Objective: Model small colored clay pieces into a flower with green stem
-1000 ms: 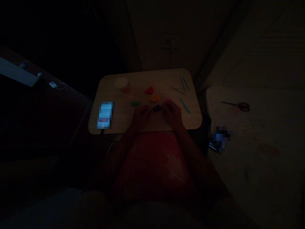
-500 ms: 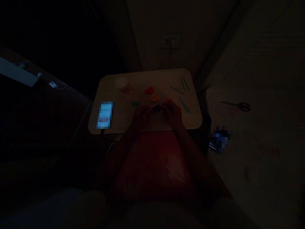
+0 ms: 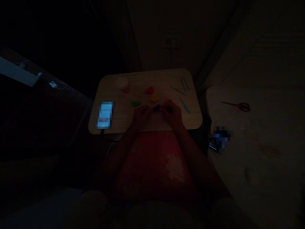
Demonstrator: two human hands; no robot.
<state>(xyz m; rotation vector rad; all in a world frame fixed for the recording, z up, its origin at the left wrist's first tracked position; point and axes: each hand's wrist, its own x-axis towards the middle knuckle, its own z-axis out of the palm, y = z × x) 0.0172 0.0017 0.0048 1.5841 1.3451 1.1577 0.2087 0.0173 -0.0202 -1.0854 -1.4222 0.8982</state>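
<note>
In dim light, a small dark blue or purple lump, perhaps modelling clay [image 3: 156, 108], is held between my two hands over the table's near half. My left hand [image 3: 141, 115] pinches its left side with curled fingers. On its right side, the fingertips of my right hand [image 3: 172, 114] are closed on it. Just beyond lie an orange lump [image 3: 155, 98], a red lump [image 3: 150, 90] and, to the left, a green lump [image 3: 135, 103]. A pinkish lump [image 3: 168, 100] shows partly behind my right hand.
Several thin blue-green tools lie at the right of the wooden table [image 3: 143, 76], with a wider blue tool [image 3: 185, 105] nearer. A tub [image 3: 123, 84] stands at the back left, a lit phone [image 3: 105, 114] in front of it. Scissors [image 3: 238, 105] rest on the pale surface to the right.
The dark lump has shifted slightly left and tilted between my fingers. My right fingertips have moved slightly left with it. The other things lie where they were.
</note>
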